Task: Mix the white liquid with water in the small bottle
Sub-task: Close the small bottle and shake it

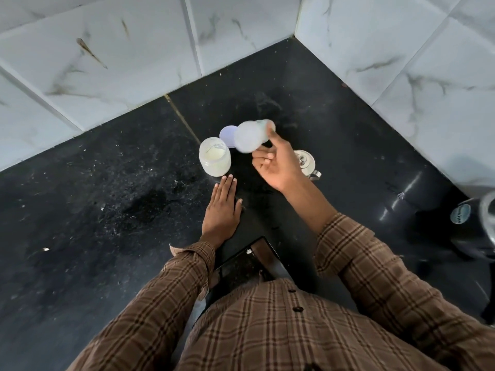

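On the black speckled counter (107, 183), tucked in a corner of white marbled tiles (93, 62), the work runs left to right. Farthest left stands an open, squat, translucent jar (214, 159) with white liquid pooled inside. The left hand (222, 210) lies flat just below it, fingers straight and pressed to the stone, fingertips near the jar's base. A round pale lid (227, 135) lies flat behind the jar. The right hand (278, 164) holds the bottle (253, 135) aloft, fingers curled round it; the bottle is tipped on its side, long axis running left-right, and motion-blurred, likely being shaken. A small shiny metal vessel (305, 160) sits just right of that hand.
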